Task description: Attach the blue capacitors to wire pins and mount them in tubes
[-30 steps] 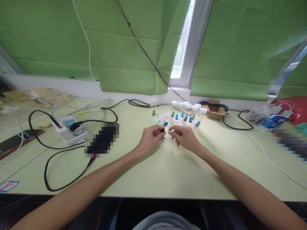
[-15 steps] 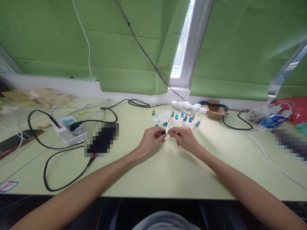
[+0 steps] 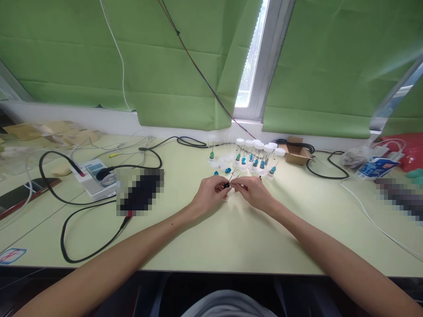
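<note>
My left hand point(image 3: 209, 193) pinches a small black part point(image 3: 226, 185) with a thin metal pin point(image 3: 232, 174) rising from it. Close against it, my right hand point(image 3: 254, 192) has its thumb and forefinger pressed together at the part's right side; what they hold is too small to make out. Just beyond my fingers lie a blue piece point(image 3: 228, 170) and another blue bit point(image 3: 216, 173). Behind them stand several clear tubes with white caps point(image 3: 279, 152), with blue or green pieces inside. One clear tube point(image 3: 212, 149) with a green piece stands apart to the left.
On the left are a white power meter point(image 3: 95, 178), a blurred-out dark device point(image 3: 140, 191) and looping black cables point(image 3: 62, 229). An open cardboard box point(image 3: 297, 154) sits behind the tubes. Further right are a blue-and-white packet point(image 3: 376, 168) and a white cord point(image 3: 366, 215).
Both hands have shifted very slightly toward me with the black part. The right fingers have moved in closer to it, and the pin leans a little further right.
</note>
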Demonstrator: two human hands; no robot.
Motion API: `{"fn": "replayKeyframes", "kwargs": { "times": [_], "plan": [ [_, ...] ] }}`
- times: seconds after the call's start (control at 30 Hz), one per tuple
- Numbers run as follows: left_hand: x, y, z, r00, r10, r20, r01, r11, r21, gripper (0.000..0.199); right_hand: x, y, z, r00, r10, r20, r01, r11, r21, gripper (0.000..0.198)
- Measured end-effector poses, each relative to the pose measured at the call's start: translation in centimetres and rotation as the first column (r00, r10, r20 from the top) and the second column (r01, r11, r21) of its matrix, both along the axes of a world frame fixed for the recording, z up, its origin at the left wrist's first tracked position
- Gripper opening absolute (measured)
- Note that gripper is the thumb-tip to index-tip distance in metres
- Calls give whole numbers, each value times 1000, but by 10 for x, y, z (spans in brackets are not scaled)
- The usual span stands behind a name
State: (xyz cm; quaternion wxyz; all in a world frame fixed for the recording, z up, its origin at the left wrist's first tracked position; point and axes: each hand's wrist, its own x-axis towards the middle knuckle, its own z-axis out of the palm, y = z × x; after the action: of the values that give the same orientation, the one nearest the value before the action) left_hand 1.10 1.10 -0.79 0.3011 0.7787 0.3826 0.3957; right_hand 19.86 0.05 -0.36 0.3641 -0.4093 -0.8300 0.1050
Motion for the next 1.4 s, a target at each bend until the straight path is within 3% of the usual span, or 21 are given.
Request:
{"fn": "replayKeyframes", "kwargs": {
  "times": [0.7, 1.4],
  "plan": [
    [1, -1, 1, 997, -20, 81, 29, 993, -117, 20, 1, 0, 1, 999, -15, 39, 15, 1000, 8, 24],
    [-2, 3, 2, 983, 60, 174, -26, 981, -193, 31, 0, 0, 1, 998, -25, -49, 24, 999, -23, 23]
  ]
}}
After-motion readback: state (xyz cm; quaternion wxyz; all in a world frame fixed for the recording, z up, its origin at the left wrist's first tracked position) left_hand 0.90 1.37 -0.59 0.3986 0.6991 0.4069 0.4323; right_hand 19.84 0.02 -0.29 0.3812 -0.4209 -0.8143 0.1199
